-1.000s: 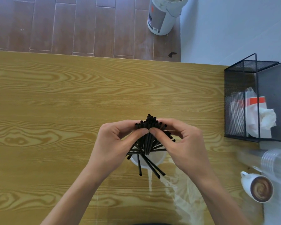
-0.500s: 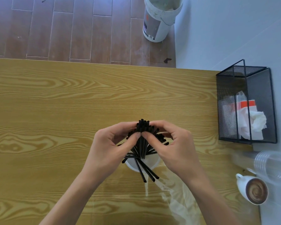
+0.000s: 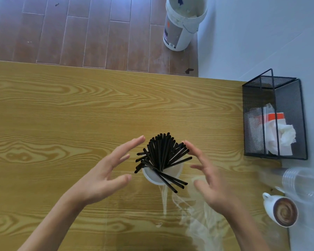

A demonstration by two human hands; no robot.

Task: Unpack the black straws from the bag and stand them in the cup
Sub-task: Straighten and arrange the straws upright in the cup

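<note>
A bunch of black straws (image 3: pixel 162 154) stands fanned out in a white cup (image 3: pixel 153 175) on the wooden table (image 3: pixel 62 115); a few straws lean low over the cup's near rim. My left hand (image 3: pixel 107 171) is just left of the straws, fingers spread, touching nothing. My right hand (image 3: pixel 208 176) is just right of them, also spread and empty. The clear plastic bag (image 3: pixel 198 220) lies crumpled and flat on the table below the cup, between my forearms.
A black mesh box (image 3: pixel 286 98) with tissues stands at the table's right edge. A stack of clear plastic cups (image 3: pixel 304 182) lies on its side near a white coffee cup (image 3: pixel 283 212). A white bucket (image 3: pixel 181 24) stands on the floor beyond the table.
Both hands were pinching the straw tops together; they have let go and drawn apart to either side. The straws have fanned out in the cup.
</note>
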